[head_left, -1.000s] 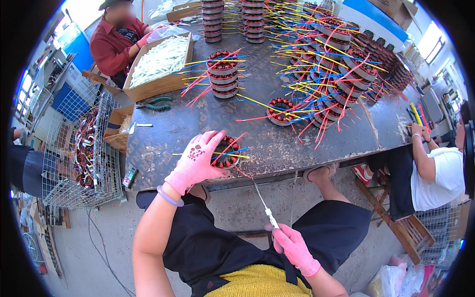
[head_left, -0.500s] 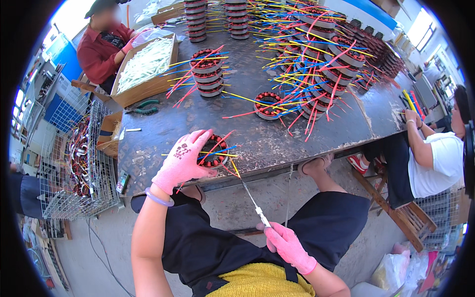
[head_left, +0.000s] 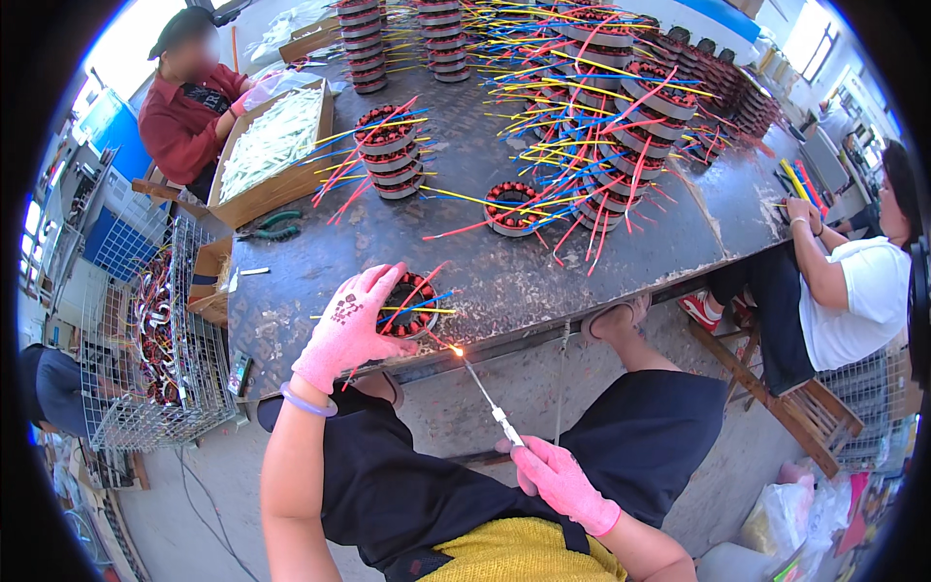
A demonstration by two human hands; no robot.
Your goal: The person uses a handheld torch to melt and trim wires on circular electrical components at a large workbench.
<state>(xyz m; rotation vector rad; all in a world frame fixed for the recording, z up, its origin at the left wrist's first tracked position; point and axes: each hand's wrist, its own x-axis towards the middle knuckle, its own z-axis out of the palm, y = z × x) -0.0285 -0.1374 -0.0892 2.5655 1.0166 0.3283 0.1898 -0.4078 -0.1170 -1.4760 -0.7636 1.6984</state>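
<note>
My left hand (head_left: pixel 351 330), in a pink glove, is closed around the left side of a motor stator (head_left: pixel 432 295) with red windings. The stator rests at the near edge of the table; red, blue and yellow leads stick out of it. In my pink-gloved right hand (head_left: pixel 561 485) is a thin metal rod tool (head_left: pixel 479 386) with a white handle, slanting up and left. A bright orange glow (head_left: pixel 458 351) shows where its tip meets the end of a lead beside the stator. The glow hides the exact contact.
A single stator (head_left: pixel 512 206) and stator stacks (head_left: pixel 390 160) stand farther back, their leads spreading sideways. Pliers (head_left: pixel 276 226) lie near a carton of white sleeves (head_left: pixel 276 136). Wire fills a mesh basket (head_left: pixel 160 339) at left. Co-workers sit left (head_left: pixel 184 136) and right (head_left: pixel 844 301).
An orange glow has appeared at the tool's tip, where there was none. The tool has shifted slightly left. My left hand stays on the stator; the view has moved a little.
</note>
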